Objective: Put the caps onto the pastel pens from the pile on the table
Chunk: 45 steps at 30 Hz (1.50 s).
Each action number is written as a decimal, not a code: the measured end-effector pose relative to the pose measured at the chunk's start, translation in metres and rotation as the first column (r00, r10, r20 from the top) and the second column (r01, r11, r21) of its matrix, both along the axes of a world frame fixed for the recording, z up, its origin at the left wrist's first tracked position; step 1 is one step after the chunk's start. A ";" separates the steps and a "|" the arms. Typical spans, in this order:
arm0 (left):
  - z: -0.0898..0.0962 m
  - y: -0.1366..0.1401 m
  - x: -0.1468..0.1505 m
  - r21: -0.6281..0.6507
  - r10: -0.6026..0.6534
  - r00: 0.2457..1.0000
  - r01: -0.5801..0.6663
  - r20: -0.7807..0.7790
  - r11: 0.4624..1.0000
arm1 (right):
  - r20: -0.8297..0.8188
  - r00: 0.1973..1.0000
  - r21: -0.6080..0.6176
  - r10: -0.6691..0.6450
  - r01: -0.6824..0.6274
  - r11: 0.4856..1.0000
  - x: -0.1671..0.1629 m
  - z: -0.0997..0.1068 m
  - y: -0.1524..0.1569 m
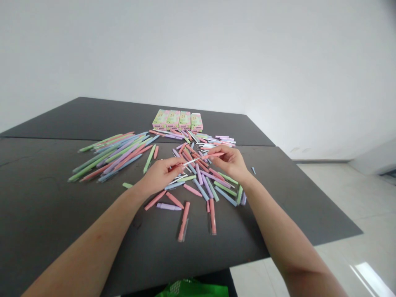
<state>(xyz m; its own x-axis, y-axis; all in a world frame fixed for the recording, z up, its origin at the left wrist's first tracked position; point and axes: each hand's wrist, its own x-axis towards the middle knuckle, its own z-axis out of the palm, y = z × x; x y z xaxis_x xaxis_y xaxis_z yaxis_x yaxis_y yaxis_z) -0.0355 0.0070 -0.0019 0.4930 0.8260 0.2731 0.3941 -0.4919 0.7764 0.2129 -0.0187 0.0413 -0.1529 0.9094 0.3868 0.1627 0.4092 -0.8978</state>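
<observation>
Head | white rod: between hands | pink barrel: in right hand

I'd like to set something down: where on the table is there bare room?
The table looks bare left of the long pens and right of the small blue piece. Loose pen parts crowd around the left hand and right hand.

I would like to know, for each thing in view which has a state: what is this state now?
Left hand: closed on white stick
Right hand: closed on pink barrel
White stick: held, one end at the pink barrel
Pink barrel: held
Loose parts: scattered, lying
Long pens: bunched, lying
Boxes: in a row; open or closed, cannot tell
Small blue piece: lying apart
</observation>
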 end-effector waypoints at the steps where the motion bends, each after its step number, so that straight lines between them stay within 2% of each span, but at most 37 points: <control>1: 0.000 0.000 0.000 0.004 0.000 1.000 0.000 -0.007 1.000 | 0.008 1.000 -0.002 0.013 -0.013 1.000 -0.001 0.000 0.000; 7: 0.000 0.000 0.000 0.013 0.010 1.000 -0.010 -0.014 1.000 | 0.018 1.000 0.008 0.020 -0.020 1.000 0.002 -0.002 0.001; 17: 0.006 -0.003 0.002 0.003 -0.049 0.998 0.049 -0.047 0.999 | 0.076 0.996 -0.024 0.043 -0.041 0.999 -0.001 0.000 -0.001; 23: 0.009 -0.006 0.004 0.053 -0.049 0.994 0.054 -0.097 0.997 | 0.142 0.987 -0.066 0.074 -0.065 0.996 -0.006 -0.005 -0.003; 28: 0.014 -0.010 0.006 0.114 -0.020 0.986 0.040 -0.168 0.993 | 0.200 0.977 -0.040 0.071 -0.064 0.997 -0.015 -0.015 -0.004; 35: 0.012 -0.010 0.008 0.196 0.002 0.979 0.039 -0.205 0.980 | 0.135 0.989 -0.101 0.061 -0.048 0.994 -0.021 -0.025 -0.004; 45: 0.012 -0.011 0.008 0.262 -0.004 0.979 0.058 -0.202 0.963 | 0.037 0.997 -0.143 0.061 -0.055 0.988 -0.023 -0.028 -0.001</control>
<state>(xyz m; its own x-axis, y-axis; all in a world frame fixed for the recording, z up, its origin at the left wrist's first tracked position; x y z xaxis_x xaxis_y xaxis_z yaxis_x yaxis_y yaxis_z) -0.0277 -0.0037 0.0101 0.5839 0.7202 0.3746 0.5074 -0.6840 0.5242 0.1899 -0.0202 0.0137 -0.2203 0.9436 0.2471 0.1800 0.2883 -0.9405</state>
